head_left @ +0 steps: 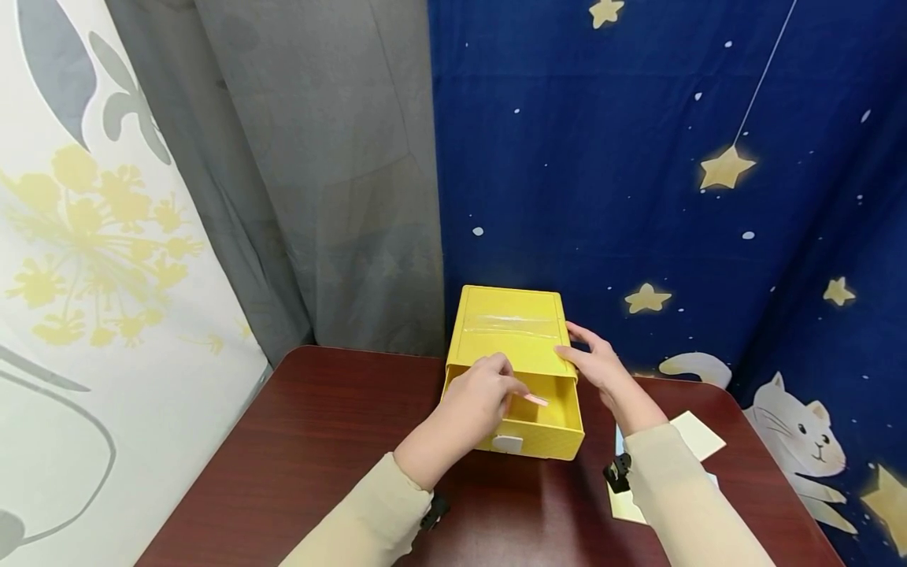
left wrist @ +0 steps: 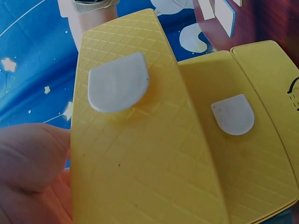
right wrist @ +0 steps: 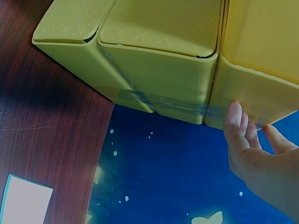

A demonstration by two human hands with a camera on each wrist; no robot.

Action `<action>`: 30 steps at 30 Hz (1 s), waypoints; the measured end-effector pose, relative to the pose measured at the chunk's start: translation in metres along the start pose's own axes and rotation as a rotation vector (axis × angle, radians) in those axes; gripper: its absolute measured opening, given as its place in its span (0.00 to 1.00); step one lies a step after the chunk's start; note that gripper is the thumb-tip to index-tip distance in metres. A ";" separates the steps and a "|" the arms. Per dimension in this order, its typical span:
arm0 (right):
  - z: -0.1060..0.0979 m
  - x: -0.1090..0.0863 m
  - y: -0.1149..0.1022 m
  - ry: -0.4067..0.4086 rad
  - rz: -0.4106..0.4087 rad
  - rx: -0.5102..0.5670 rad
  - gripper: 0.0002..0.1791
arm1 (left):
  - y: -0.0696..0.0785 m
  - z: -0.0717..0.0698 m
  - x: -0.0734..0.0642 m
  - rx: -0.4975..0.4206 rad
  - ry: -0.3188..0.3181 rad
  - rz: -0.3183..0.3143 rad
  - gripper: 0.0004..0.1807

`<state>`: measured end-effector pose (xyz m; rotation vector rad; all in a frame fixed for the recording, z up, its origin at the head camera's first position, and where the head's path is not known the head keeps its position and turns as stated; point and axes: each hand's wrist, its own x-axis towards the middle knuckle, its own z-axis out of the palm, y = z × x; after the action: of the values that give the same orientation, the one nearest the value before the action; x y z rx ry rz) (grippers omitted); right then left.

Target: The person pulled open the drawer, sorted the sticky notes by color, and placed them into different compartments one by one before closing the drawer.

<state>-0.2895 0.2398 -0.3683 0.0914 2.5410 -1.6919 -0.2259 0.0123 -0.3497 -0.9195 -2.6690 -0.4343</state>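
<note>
A yellow drawer unit point(head_left: 506, 319) stands at the table's back edge, its top drawer point(head_left: 542, 441) pulled out. Over this drawer, my left hand point(head_left: 482, 394) pinches a thin, pale pink flat piece point(head_left: 536, 400). The left wrist view has part of that hand point(left wrist: 32, 172) beside the drawer front with its white tab handle point(left wrist: 119, 84); the pink piece is hidden there. My right hand point(head_left: 598, 364) rests on the unit's right side, thumb on the top edge. In the right wrist view, its nearly straight fingers point(right wrist: 233, 116) lie along the top tier's side wall.
Several flat pale cards or pads point(head_left: 697, 435) lie on the dark red table point(head_left: 340, 449) at the right, partly under my right sleeve. Lower drawers point(right wrist: 161, 28) of the unit are closed. Clear tape point(right wrist: 173, 107) runs across the tiers. Curtains point(head_left: 602, 157) hang close behind.
</note>
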 end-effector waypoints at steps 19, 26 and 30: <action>0.001 0.002 0.002 0.007 0.015 0.019 0.38 | -0.008 0.002 -0.007 0.036 0.040 -0.022 0.13; 0.001 0.001 0.001 0.002 0.011 0.017 0.38 | -0.013 0.001 -0.018 0.021 0.115 0.003 0.15; 0.001 0.001 0.001 0.001 0.008 0.019 0.38 | -0.016 0.003 -0.025 0.030 0.193 0.045 0.16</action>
<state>-0.2902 0.2396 -0.3696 0.1041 2.5225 -1.7134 -0.2175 -0.0125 -0.3642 -0.8802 -2.4692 -0.4473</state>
